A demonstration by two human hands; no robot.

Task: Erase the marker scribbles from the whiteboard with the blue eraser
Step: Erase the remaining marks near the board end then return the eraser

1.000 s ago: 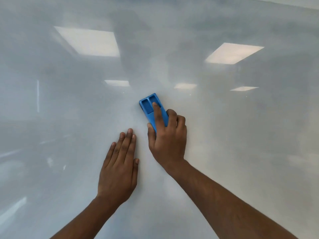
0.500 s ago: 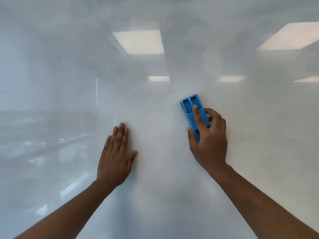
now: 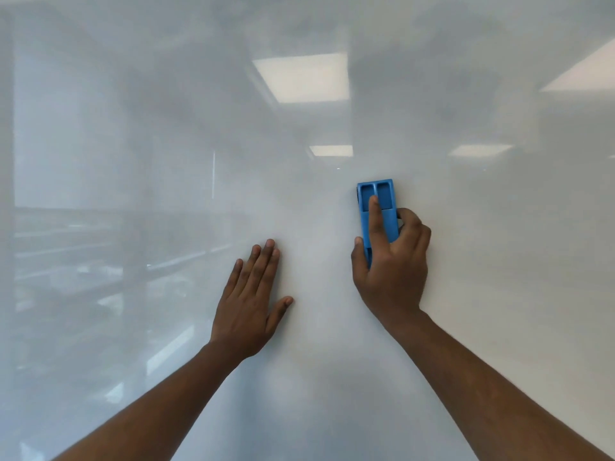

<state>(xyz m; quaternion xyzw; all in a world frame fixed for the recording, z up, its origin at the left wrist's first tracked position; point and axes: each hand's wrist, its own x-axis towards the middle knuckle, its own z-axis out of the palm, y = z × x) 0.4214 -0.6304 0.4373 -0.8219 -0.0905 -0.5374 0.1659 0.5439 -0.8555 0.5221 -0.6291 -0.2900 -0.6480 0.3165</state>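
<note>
The whiteboard (image 3: 166,161) fills the whole head view, glossy and hazy grey. No marker scribbles show on it. A blue eraser (image 3: 377,207) stands upright against the board right of centre. My right hand (image 3: 391,267) grips it, index finger laid along its back, thumb on its left side and the other fingers curled round its right side. My left hand (image 3: 249,301) rests flat on the board to the left of the eraser, fingers straight and together, thumb spread out.
Ceiling light panels reflect in the board's upper middle (image 3: 301,76) and upper right. Dim reflections of shelves or furniture show on the board's left half. No board edge or tray is in view.
My right hand slid the eraser rightwards away from my left hand, and the eraser now stands more upright. The view shifted left. My left thumb spread out.
</note>
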